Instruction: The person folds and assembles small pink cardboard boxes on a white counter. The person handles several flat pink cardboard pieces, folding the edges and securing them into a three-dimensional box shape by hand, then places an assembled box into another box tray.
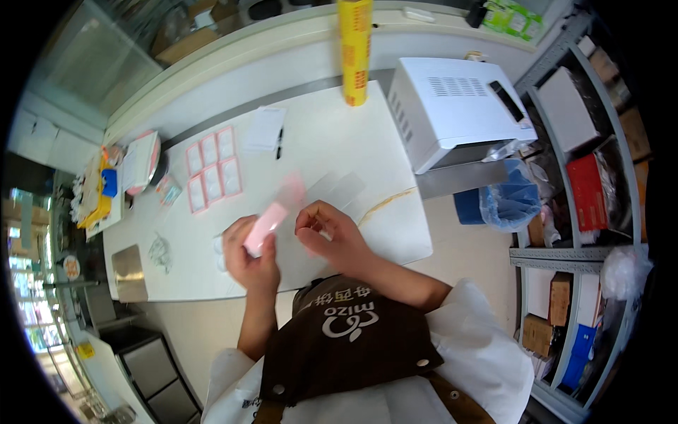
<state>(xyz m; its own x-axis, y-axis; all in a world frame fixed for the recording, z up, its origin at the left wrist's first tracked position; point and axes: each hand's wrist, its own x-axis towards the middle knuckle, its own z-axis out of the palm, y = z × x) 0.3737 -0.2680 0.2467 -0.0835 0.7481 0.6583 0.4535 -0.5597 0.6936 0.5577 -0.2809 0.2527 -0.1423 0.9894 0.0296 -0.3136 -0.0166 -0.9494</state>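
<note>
My left hand [247, 254] is closed around a small pink box [263, 227], thumb on the near side and fingers on the far side. Just right of it, my right hand [328, 230] has its fingers curled toward the thumb; whatever lies between them is hidden. A blurred pink piece [293, 186] is beyond the box. Clear plastic pieces [339, 191] lie on the white tabletop [318, 131] past my right hand. Several pink-edged boxes [213, 169] with pale tops stand together in two rows, farther left.
A paper sheet [264, 127] and a black pen [280, 143] lie behind. A yellow roll [355, 53] stands at the back. Right are a white appliance [459, 99], a blue-lined bin [510, 201] and grey shelving [565, 254]. A metal plate [130, 273] rests at the left edge.
</note>
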